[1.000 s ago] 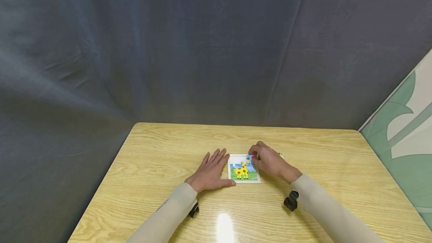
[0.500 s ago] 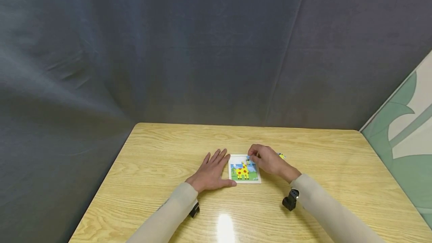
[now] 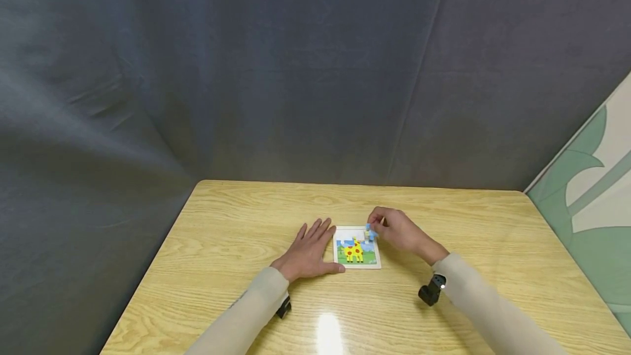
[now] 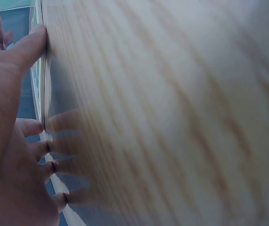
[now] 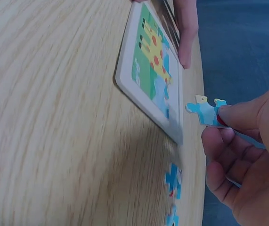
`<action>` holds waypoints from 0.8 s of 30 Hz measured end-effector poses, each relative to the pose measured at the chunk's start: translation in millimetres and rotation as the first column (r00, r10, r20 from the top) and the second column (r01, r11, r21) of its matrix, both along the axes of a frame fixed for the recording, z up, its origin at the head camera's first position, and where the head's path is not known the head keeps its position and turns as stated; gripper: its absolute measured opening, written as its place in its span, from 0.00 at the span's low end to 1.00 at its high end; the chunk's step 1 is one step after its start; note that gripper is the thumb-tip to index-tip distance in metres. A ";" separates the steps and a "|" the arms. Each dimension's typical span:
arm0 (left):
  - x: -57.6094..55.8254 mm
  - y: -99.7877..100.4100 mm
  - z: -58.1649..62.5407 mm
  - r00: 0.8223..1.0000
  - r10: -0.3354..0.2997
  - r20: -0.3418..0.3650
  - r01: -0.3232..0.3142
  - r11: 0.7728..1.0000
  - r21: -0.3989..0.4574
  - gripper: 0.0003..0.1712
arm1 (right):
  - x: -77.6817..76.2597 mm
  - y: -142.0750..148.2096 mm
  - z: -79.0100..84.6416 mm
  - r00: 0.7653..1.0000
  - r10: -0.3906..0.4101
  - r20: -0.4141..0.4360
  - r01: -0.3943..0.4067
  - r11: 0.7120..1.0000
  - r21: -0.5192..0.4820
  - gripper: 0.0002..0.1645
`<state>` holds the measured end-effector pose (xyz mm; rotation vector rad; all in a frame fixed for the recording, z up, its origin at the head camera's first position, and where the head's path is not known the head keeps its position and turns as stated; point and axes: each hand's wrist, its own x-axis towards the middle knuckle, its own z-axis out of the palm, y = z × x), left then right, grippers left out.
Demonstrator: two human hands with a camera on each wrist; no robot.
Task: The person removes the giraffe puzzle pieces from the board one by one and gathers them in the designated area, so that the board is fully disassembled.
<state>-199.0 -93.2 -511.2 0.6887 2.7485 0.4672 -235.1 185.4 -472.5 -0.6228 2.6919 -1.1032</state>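
My right hand (image 3: 396, 230) pinches a blue jigsaw piece (image 5: 207, 111) with yellow and red bits between thumb and forefinger. In the right wrist view the piece hangs tilted above the table, beside the puzzle tray. That white-rimmed puzzle tray (image 3: 379, 265) holds joined pieces showing a yellow giraffe (image 3: 354, 251) with red spots on green ground; bare white shows along its upper part. My left hand (image 3: 307, 253) lies flat at the tray's left side, fingers spread, with the thumb at the lower edge and the forefinger near the upper left corner.
Two loose blue jigsaw pieces, a nearer one (image 5: 174, 181) and another (image 5: 173, 217), lie on the wooden table (image 3: 236, 223) beyond the tray's right side; my right hand hides them in the head view. A dark curtain (image 3: 315, 70) hangs behind the table.
The right hand has drawn slightly right and up from the tray's upper right part, the piece still pinched and now turned differently. The left hand has stayed in place.
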 end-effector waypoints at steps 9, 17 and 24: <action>0.9 -0.4 0.2 1.000 0.001 0.005 -0.001 1.000 0.013 0.61 | 0.4 19.5 4.0 1.000 -0.030 -0.004 0.030 0.999 0.012 0.04; 1.2 -0.8 2.4 1.000 -0.004 0.006 0.003 1.000 0.021 0.61 | 1.4 43.6 7.3 0.998 -0.056 -0.030 0.057 0.998 0.034 0.04; 2.2 0.1 3.2 1.000 -0.007 0.012 0.007 1.000 0.023 0.61 | 6.6 66.9 7.2 0.997 -0.074 -0.026 0.075 0.996 0.048 0.03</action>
